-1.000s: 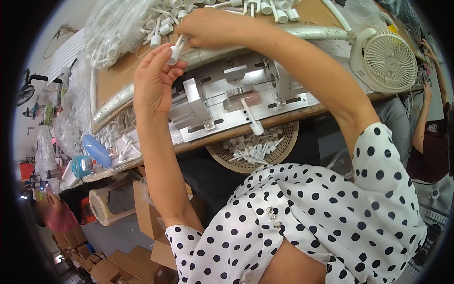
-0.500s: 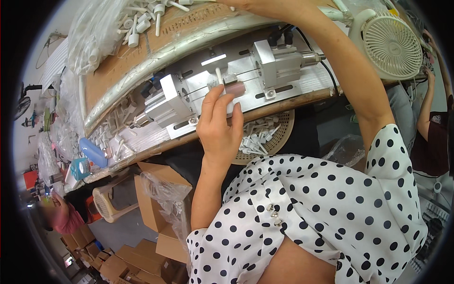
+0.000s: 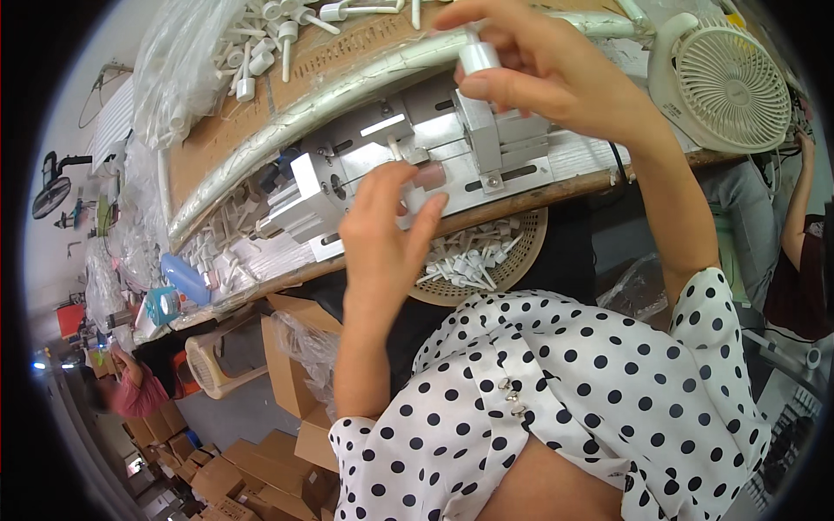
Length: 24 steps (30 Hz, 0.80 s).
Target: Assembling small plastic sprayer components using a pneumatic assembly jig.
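Between two silver clamp blocks of a metal fixture, my left hand has its fingers and thumb curled round a white stemmed cap, mostly hidden by the fingers. Its thin white stem pokes up past the fingertips. Beside them sits a small pinkish block. Higher up, above the right clamp block, my right hand pinches another white stemmed cap between thumb and fingers, its wide end pointing down.
More white stemmed caps lie on the raised cardboard-topped board with wrapped edge. A round beige basket of them sits below the bench edge. A white fan stands right; an open carton is lower left. Other people are at both sides.
My right hand has come back from the far board, toward me and over the fixture, with a white stemmed cap in its fingers. My left hand has shifted slightly left and down.
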Each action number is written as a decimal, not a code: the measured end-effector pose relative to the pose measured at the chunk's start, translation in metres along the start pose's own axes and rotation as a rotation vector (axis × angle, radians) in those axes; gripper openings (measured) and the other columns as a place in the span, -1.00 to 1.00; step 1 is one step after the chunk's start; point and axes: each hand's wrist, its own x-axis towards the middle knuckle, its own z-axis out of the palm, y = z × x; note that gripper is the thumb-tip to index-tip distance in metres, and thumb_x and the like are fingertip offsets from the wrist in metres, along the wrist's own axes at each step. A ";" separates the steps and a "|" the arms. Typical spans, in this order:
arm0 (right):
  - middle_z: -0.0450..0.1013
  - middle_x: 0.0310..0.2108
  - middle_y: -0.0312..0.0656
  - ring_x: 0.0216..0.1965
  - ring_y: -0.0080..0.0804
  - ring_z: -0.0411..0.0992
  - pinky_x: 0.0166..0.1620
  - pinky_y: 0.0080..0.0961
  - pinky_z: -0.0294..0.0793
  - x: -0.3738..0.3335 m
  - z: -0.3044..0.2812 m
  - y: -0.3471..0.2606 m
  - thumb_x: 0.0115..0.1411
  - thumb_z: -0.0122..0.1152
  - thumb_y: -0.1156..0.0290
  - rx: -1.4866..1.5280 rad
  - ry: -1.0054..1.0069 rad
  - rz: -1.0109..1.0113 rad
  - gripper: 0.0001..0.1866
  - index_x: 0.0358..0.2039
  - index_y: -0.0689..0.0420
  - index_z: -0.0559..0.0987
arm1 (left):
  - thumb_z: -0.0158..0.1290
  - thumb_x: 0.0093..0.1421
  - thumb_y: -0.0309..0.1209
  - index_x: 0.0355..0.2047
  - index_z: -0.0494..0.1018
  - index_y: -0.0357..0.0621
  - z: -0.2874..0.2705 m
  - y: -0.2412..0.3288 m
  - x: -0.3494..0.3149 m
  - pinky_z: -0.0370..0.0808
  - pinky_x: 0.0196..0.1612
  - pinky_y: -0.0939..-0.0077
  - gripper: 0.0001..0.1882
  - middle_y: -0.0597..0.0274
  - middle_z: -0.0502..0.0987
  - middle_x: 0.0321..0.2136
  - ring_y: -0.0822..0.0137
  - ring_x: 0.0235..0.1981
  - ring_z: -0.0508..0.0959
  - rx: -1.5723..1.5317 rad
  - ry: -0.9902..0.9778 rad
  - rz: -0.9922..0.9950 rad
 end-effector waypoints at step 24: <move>0.29 -0.65 -0.34 -0.61 -0.66 0.25 -0.53 -0.69 0.26 -0.090 0.065 0.007 0.03 0.23 0.35 0.034 0.256 -0.134 -0.72 -0.24 0.16 0.47 | 0.02 0.11 -0.57 -0.33 0.44 -0.30 -0.018 -0.052 -0.060 0.31 -0.50 0.81 -0.90 0.37 0.43 -0.52 0.64 -0.56 0.36 -0.595 0.383 -0.348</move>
